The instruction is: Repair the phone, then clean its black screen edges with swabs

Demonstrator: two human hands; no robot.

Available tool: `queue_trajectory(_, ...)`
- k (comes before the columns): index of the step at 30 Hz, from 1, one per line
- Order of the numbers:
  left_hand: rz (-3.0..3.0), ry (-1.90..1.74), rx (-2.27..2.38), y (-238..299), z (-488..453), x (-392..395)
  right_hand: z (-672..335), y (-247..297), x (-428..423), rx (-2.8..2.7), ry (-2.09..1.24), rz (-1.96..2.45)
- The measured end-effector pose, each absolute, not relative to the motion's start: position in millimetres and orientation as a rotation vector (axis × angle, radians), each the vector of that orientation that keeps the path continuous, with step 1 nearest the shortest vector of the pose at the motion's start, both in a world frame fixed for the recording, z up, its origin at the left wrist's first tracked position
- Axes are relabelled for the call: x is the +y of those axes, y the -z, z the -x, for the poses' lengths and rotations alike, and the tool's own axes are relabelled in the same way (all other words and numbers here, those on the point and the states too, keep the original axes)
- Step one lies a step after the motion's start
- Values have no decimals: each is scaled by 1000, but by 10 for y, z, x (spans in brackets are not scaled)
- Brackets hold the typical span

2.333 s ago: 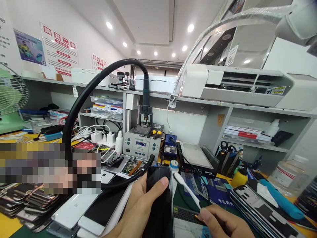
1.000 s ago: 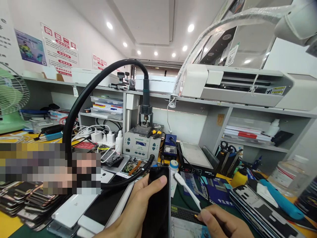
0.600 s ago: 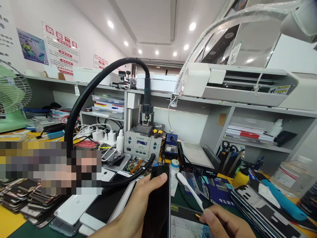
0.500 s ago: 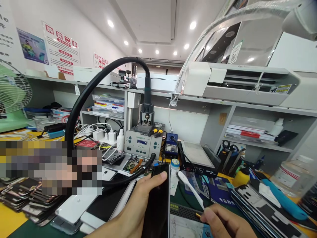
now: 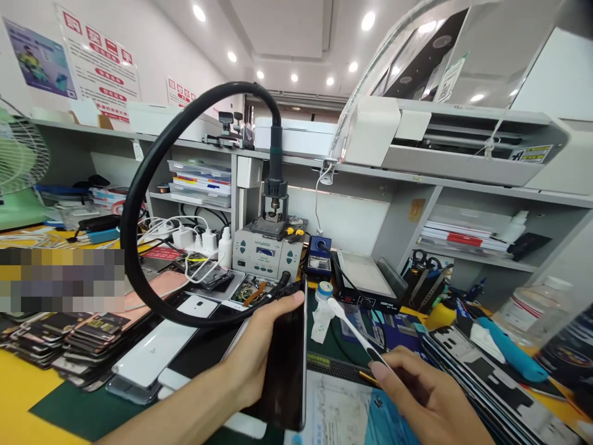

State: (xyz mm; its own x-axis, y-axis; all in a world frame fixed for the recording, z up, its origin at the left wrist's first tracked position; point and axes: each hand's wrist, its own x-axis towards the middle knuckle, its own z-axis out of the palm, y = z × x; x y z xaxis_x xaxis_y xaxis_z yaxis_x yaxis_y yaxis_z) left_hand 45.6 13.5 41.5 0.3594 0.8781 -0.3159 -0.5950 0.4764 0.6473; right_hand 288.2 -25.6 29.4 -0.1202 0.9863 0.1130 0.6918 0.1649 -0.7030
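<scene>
1. Phone (image 5: 285, 371), above the green mat (image 5: 60, 408): probably light and stiff, its glossy face slippery and fragile; best held by the long edges.
2. Left hand (image 5: 252, 343) grips it, thumb near the top; the other fingers are hidden.
3. Right hand (image 5: 412, 380) pinches the white brush (image 5: 348, 322), likely light, by its handle, apart from the phone.

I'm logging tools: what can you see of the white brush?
The white brush looks like plastic, with an oval head, slim neck and black inset on its handle. It slants, head toward the picture's upper left, gripped in the right hand, whose fingers hide its rear. Its head appears clear of the phone.
</scene>
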Motion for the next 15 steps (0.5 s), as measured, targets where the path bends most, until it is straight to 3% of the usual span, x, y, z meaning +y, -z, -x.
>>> queue_trajectory(15,-521,-1014,623,-410,-416,237,-2826,-630,-400,-2666,-244,1620)
